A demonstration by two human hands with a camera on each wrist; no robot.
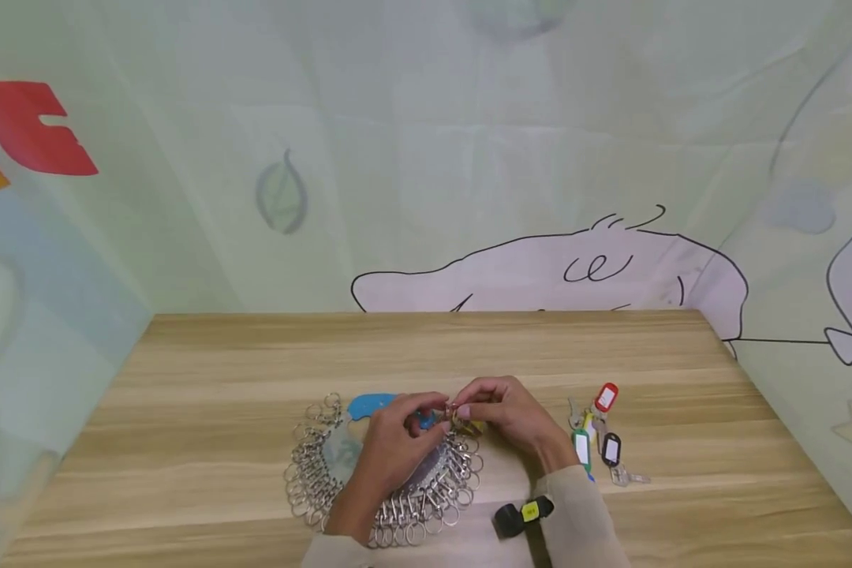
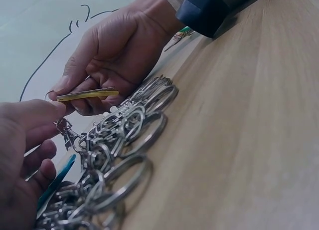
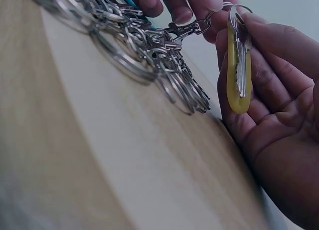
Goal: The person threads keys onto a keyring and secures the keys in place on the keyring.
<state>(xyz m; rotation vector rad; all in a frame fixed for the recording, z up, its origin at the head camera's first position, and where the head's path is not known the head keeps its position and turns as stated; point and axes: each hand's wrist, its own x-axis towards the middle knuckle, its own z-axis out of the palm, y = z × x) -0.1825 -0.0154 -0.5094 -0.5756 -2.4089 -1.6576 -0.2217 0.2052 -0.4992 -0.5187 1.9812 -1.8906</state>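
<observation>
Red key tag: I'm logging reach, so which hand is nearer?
Right. The right hand is left of the red key tag; the left hand is farther left.

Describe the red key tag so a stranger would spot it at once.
Start at the wooden table and find the person's right hand. To its right lies a small cluster of tagged keys. The red key tag, with a white label, sits at the cluster's far edge, the only red one among the green tag, yellow tag and black tag.
</observation>
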